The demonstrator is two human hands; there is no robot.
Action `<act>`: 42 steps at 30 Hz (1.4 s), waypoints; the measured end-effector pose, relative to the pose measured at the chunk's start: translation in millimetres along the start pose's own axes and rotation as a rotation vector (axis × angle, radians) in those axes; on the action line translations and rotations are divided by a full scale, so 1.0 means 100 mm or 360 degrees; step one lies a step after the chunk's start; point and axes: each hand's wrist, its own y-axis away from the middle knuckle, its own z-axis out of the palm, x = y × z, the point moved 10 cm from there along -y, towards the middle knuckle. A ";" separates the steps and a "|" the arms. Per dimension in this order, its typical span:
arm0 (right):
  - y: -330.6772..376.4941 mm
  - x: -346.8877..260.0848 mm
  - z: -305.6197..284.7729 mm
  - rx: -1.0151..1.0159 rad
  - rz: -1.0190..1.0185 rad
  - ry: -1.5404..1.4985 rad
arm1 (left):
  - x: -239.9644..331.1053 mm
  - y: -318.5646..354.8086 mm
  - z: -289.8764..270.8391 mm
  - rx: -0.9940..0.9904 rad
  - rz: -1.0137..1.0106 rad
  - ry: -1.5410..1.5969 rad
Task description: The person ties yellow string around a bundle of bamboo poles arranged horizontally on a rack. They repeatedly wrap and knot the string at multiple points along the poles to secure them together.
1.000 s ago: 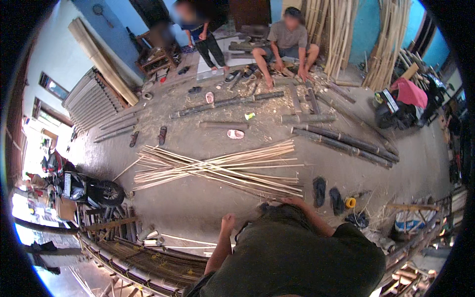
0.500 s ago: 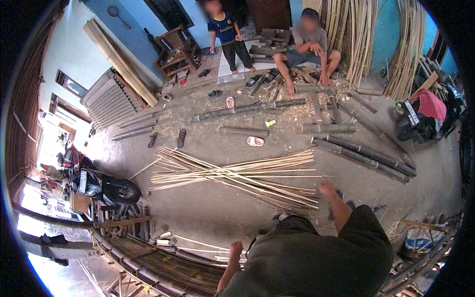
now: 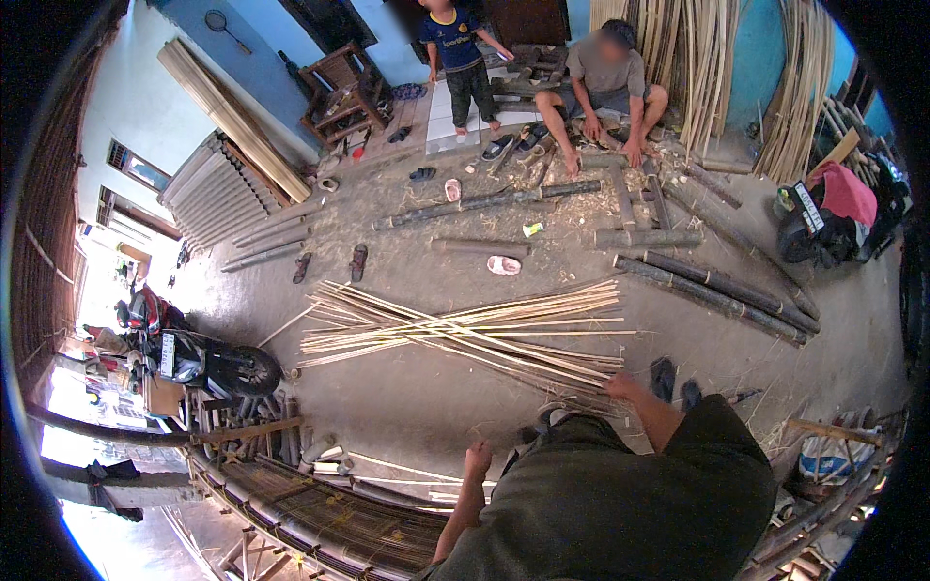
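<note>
Ok so far left, well away from the left hand, there's a parked black motorbike (image 3: 218, 368). Closer in, just left of that hand and toward the wearer, is a bamboo rack (image 3: 320, 511) covered in thin slats. Two brown sandals (image 3: 358, 261) sit on the floor way past the left hand, off to its left.

The main thing is a big loose bundle of split bamboo strips (image 3: 441, 328), lying crossed in an X on the concrete, out beyond the left hand and reaching over to the right one. Left hand (image 3: 478, 458) hangs short of the pile, fingers looking curled in, and I can't see anything in it. Straight out past it, someone in a navy shirt (image 3: 452, 41) is standing, and a person in a grey-brown shirt (image 3: 610, 73) sits far beyond the right hand.

Right hand (image 3: 622, 386) is down at the right ends of the strips, fingers partly bent; can't tell if it's actually gripping any. Dark flip-flops (image 3: 663, 378) are just right of it, with dark bamboo poles (image 3: 717, 300) farther out that way.
</note>
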 end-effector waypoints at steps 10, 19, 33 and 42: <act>0.26 -0.05 -0.64 0.0511 0.0189 -0.0166 | -0.70 0.13 -0.10 -0.0385 0.0206 -0.0335; -0.01 -0.54 0.56 0.0020 -0.0175 -0.0042 | -1.12 0.11 -0.17 -0.0223 -0.0210 0.0001; -0.50 -2.04 0.78 -0.0265 -0.0056 -0.0479 | -1.03 0.49 -1.53 0.0354 -0.0270 0.0115; -1.39 -3.34 1.33 -0.0259 -0.0308 0.0467 | -1.23 0.04 -2.36 0.0475 -0.0473 0.0462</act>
